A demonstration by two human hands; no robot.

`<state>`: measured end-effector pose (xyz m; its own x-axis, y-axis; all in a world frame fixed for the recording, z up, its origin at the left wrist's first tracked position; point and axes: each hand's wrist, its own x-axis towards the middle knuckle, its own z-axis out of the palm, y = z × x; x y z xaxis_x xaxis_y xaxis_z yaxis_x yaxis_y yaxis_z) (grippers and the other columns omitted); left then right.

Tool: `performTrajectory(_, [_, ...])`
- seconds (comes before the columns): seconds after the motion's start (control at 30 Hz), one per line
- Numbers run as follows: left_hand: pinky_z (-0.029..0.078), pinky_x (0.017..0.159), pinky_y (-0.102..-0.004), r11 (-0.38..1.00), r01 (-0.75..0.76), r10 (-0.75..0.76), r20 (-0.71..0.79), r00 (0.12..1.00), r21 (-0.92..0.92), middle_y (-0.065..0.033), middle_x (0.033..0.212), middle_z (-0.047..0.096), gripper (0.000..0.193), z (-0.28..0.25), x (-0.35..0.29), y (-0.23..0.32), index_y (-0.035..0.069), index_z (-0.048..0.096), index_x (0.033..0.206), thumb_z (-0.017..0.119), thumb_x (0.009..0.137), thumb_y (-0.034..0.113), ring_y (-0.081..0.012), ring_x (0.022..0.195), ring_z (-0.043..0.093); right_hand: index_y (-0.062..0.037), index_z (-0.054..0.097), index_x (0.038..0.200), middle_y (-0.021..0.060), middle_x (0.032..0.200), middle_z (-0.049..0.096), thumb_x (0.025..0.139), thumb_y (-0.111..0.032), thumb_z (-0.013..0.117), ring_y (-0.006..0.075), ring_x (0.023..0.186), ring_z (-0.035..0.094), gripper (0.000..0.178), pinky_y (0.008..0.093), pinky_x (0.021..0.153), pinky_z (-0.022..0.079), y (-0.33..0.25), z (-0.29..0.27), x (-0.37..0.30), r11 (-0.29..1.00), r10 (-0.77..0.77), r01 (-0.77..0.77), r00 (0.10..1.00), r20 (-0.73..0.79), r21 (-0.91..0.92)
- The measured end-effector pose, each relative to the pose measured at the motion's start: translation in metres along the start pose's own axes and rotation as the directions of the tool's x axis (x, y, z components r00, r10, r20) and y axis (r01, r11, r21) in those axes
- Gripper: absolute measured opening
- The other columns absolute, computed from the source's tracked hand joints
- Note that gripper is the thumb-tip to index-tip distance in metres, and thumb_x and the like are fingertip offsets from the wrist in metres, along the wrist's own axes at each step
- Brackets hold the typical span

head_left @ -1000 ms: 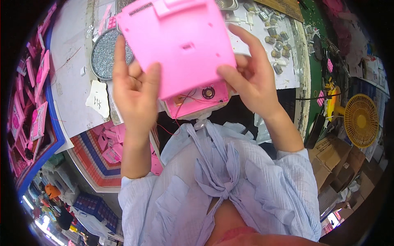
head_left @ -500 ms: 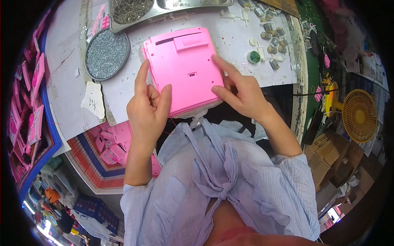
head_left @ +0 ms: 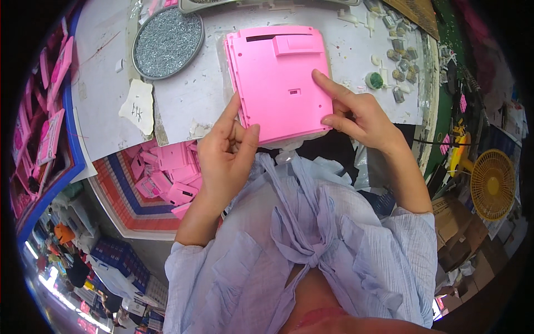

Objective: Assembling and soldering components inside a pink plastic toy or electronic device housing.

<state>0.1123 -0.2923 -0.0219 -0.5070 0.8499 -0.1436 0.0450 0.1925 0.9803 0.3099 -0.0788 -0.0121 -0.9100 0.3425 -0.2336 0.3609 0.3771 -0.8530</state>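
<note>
- Pink plastic case (head_left: 283,78) flat at the near edge of the worktop (head_left: 97,106), straight in front of the body, between left hand (head_left: 225,153) and right hand (head_left: 364,119).
- Nearly square; slightly longer axis from near edge toward far edge, far end leaning a little left. Slot and raised block near the far end, tiny window around the middle.
- Hands apart from each other, clamped on the case from opposite sides: left thumb and forefinger by its near left corner, right thumb and forefinger along its right side. How firmly, cannot tell.
- Neither hand nearer, both touching; right forefinger placed a little farther toward the far edge than the left.
- Stepped pink layers along the left side of the case; whether fully seated together, hard to tell.
- Left of the case, round tray (head_left: 134,51) of small screws (head_left: 168,42); nearer the near edge, torn white scrap (head_left: 138,106) with bold dark handwriting.
- Right of the case, small green-topped tub (head_left: 374,80), with loose metal parts (head_left: 397,45) toward the right edge.
- Below the near edge, at left, striped basket (head_left: 119,192) with pink pieces (head_left: 175,172).
- No brand or label readable on the case.
</note>
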Motion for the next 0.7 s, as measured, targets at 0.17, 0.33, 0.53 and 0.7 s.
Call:
performTrajectory(0.17, [0.033, 0.057, -0.0151, 0.991, 0.102, -0.108, -0.070, 0.992, -0.085, 0.0067, 0.068, 0.050, 0.054, 0.007, -0.004, 0.005, -0.007, 0.045, 0.146, 0.066, 0.097, -0.001, 0.0010, 0.059, 0.041, -0.0171, 0.045, 0.156, 0.0108, 0.063, 0.059, 0.090, -0.021, 0.075, 0.0253, 0.057, 0.061, 0.072, 0.0356, 0.060, 0.049, -0.007, -0.002, 0.003, 0.998, -0.006, 0.006, 1.000, -0.004, -0.058])
performTrajectory(0.33, [0.031, 0.054, -0.0160, 0.957, 0.210, -0.219, -0.027, 0.975, -0.198, 0.0073, 0.067, 0.050, 0.033, 0.001, 0.011, 0.001, -0.003, 0.052, 0.126, 0.067, 0.098, 0.002, 0.0015, 0.059, 0.041, -0.0067, 0.044, 0.155, 0.0059, 0.060, 0.055, 0.089, -0.014, 0.075, 0.0161, 0.055, 0.054, 0.074, 0.0301, 0.058, 0.044, 0.003, 0.008, -0.003, 0.994, -0.103, 0.099, 0.991, -0.083, -0.050])
performTrajectory(0.53, [0.029, 0.054, -0.0168, 0.962, 0.196, -0.213, -0.074, 0.974, -0.192, 0.0068, 0.065, 0.050, 0.031, 0.005, 0.002, 0.002, -0.001, 0.051, 0.125, 0.065, 0.099, 0.002, 0.0015, 0.058, 0.042, -0.0173, 0.048, 0.154, 0.0123, 0.069, 0.066, 0.089, -0.023, 0.076, 0.0275, 0.059, 0.065, 0.071, 0.0357, 0.060, 0.051, 0.001, 0.001, 0.003, 0.984, -0.111, 0.105, 0.993, -0.034, -0.140])
performTrajectory(0.7, [0.030, 0.053, -0.0181, 0.986, 0.092, -0.114, -0.168, 0.979, -0.137, 0.0061, 0.064, 0.050, 0.051, 0.016, -0.002, 0.009, -0.002, 0.044, 0.149, 0.062, 0.102, 0.006, 0.0000, 0.057, 0.041, -0.0179, 0.050, 0.153, 0.0115, 0.065, 0.065, 0.089, -0.026, 0.076, 0.0279, 0.057, 0.065, 0.069, 0.0351, 0.058, 0.051, 0.005, 0.001, 0.007, 0.955, -0.212, 0.197, 0.976, -0.046, -0.222])
